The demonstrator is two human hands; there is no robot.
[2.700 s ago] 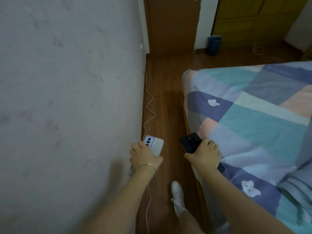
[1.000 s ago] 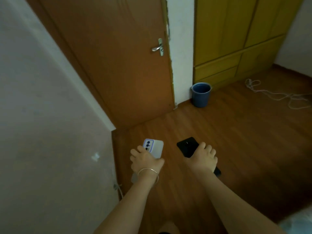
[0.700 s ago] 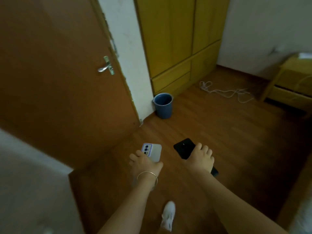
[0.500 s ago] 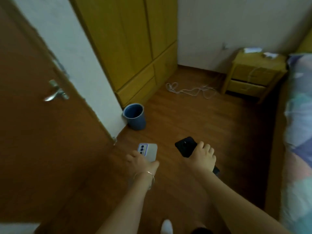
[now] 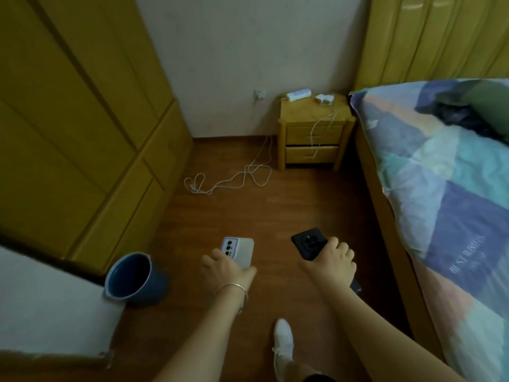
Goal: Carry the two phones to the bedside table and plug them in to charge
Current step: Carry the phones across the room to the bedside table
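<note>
Carrying: we are gripping the white phone point(image 5: 239, 251) in left hand point(image 5: 225, 268), black phone point(image 5: 309, 246) in right hand point(image 5: 330, 264) | Left: bedside table point(image 5: 314, 121) well ahead of our fingers, nothing plugged yet.

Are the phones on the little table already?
No, the white phone is in the left hand and the black phone in the right hand, far from the table.

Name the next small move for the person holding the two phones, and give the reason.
Probably keep walking forward across the wood floor toward the bedside table, stepping right of the loose white cable. The left hand grips the white phone, the right hand the black phone, and the power strip and chargers on top are out of reach.
</note>
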